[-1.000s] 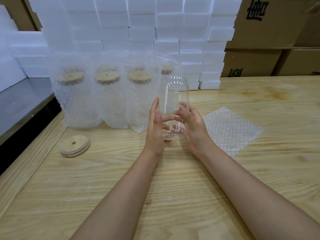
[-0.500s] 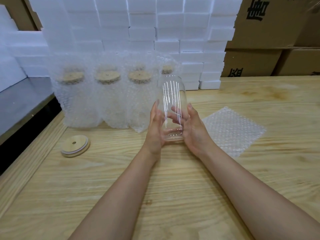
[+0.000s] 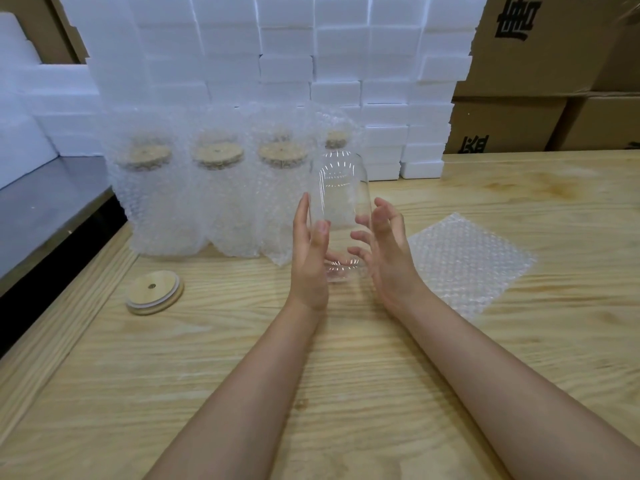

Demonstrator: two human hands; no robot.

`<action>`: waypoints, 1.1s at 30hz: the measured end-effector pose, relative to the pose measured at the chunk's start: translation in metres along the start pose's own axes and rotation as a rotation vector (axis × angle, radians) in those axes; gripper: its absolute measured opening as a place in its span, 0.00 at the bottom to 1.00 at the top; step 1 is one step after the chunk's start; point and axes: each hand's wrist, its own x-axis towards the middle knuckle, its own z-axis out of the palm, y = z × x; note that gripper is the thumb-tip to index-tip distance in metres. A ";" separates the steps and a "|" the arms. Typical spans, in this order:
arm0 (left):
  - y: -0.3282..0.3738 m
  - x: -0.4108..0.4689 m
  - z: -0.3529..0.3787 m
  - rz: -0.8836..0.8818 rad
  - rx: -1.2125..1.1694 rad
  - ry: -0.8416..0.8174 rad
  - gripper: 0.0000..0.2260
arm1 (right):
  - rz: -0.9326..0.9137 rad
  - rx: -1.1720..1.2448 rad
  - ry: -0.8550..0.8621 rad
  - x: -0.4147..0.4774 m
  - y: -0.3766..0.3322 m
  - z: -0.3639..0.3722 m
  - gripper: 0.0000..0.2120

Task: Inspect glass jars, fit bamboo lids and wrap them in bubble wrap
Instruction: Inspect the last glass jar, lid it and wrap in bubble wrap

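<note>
Hard to make out against the wrap behind: one clear cylindrical glass jar (image 3: 341, 202), upright over the middle of the pale wooden desk (image 3: 242, 341). Standing on it or lifted just off it: cannot tell. Gripped by the left hand (image 3: 310, 258), with straight fingers up the left wall and the thumb across the front. Right hand (image 3: 389, 251) slack and spread at the right wall, its fingertips seen through the glass. Touching or not: cannot tell.

Behind, four bubble-wrapped jars (image 3: 214, 202) with bamboo lids: three in a row, the fourth mostly hidden behind the clear jar. To the left, one loose round bamboo lid (image 3: 154, 294) with a centre hole. To the right, one flat square sheet of bubble wrap (image 3: 464, 261). At the back, stacked white foam blocks (image 3: 284, 39) and brown cardboard boxes (image 3: 554, 64), too cut off by the frame edges to count.
</note>
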 end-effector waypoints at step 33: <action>-0.008 0.001 -0.001 0.026 0.017 0.030 0.34 | 0.101 0.058 -0.013 -0.001 -0.006 0.004 0.51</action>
